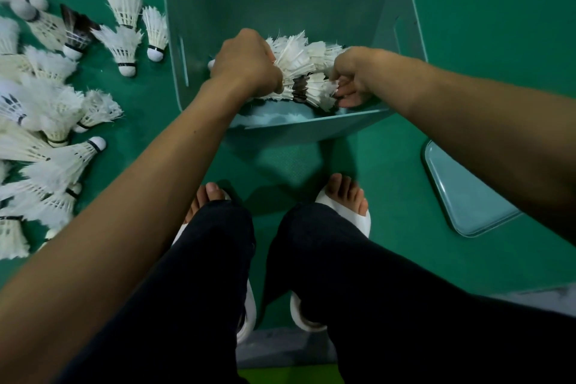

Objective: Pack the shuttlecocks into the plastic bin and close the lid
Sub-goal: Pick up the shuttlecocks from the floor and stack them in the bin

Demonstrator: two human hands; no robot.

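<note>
One head-worn view looks steeply down from close above. The left hand (246,64) and right hand (352,78) sit just above centre.
</note>
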